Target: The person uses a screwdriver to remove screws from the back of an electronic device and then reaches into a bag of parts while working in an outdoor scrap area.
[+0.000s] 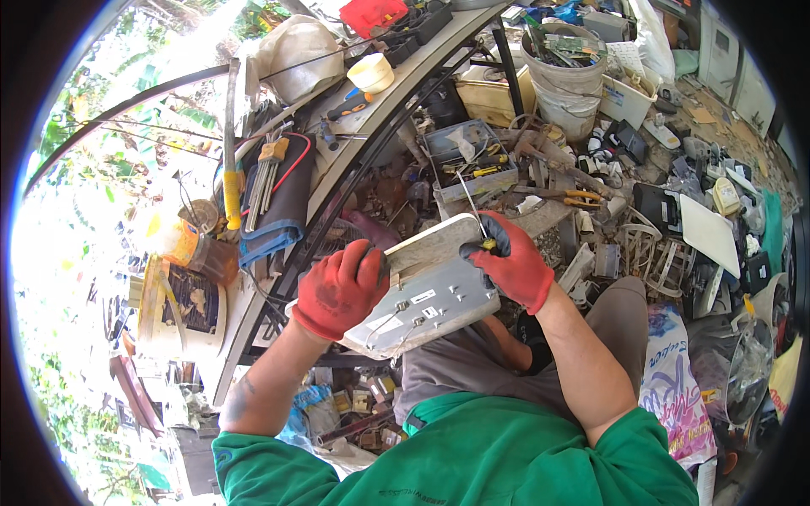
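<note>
A flat panel (432, 314) with a grey metal back and a pale plastic frame is tilted over my lap. My left hand (342, 288), in a red glove, is closed around its left edge. In my right hand (515, 266), gloved in red with dark fingers, is a screwdriver (471, 201). Its thin shaft points up and to the left, and a bit of yellow handle shows between the fingers. The right hand is close against the panel's upper right corner; I cannot tell whether they touch. Small fittings and white labels dot the metal back.
On the left stands a workbench (325, 181) bearing a dark tool pouch (283, 185) and a yellow-handled tool (231, 194). A grey tool tray (472, 160) lies ahead among scrap. Beyond is a bucket (564, 93) of circuit boards. Scrap litters the floor at right.
</note>
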Demonstrator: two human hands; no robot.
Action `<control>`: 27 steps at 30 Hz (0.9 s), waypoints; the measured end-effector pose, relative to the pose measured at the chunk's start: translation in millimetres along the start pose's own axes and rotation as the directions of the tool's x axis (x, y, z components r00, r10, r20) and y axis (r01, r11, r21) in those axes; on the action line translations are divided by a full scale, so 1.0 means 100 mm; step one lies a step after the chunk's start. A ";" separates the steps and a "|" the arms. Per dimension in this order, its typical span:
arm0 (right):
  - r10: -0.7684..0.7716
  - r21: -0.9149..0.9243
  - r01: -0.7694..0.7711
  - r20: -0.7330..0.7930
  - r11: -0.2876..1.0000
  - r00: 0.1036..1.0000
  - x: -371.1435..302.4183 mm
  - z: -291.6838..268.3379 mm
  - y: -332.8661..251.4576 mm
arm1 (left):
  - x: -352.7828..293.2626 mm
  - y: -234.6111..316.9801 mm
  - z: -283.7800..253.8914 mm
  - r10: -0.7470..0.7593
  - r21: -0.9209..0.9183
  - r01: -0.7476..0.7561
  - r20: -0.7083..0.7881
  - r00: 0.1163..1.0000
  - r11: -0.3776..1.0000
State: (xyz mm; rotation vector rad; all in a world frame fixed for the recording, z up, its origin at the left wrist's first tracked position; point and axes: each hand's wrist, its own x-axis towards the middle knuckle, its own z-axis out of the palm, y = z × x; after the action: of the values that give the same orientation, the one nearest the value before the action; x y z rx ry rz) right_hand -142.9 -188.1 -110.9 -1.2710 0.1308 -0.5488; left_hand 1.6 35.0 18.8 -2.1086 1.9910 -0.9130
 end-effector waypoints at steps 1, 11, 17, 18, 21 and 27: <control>0.002 0.004 -0.002 -0.003 1.000 1.000 -0.01 -0.01 0.00 | -0.01 0.00 0.00 -0.001 0.004 0.001 -0.005 1.000 1.000; -0.097 -0.048 0.096 -0.024 0.994 0.995 0.01 0.01 0.04 | -0.01 0.00 0.04 -0.107 -0.140 0.096 -0.077 0.991 0.986; 0.024 -0.028 -0.025 -0.016 0.999 1.000 -0.04 0.00 -0.03 | -0.03 0.01 0.00 0.004 -0.155 -0.020 -0.102 0.995 0.988; 0.045 -0.005 -0.045 -0.016 0.999 0.999 -0.04 -0.01 -0.05 | -0.02 0.01 0.00 0.021 -0.142 -0.034 -0.099 0.995 0.989; -0.046 -0.042 0.045 -0.012 0.998 0.999 -0.02 -0.01 -0.03 | -0.04 0.02 0.00 -0.030 -0.079 0.025 -0.066 0.997 0.997; 0.037 -0.073 -0.036 0.003 0.997 0.999 -0.03 -0.01 -0.09 | -0.07 0.03 0.12 -0.167 -0.100 0.162 -0.052 0.985 0.982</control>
State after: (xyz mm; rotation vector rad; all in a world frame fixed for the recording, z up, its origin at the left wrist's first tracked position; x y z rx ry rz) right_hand -148.8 -189.4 -103.5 -1.3382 0.1718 -0.5138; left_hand 5.6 37.1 5.1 -2.3553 1.9480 -0.9339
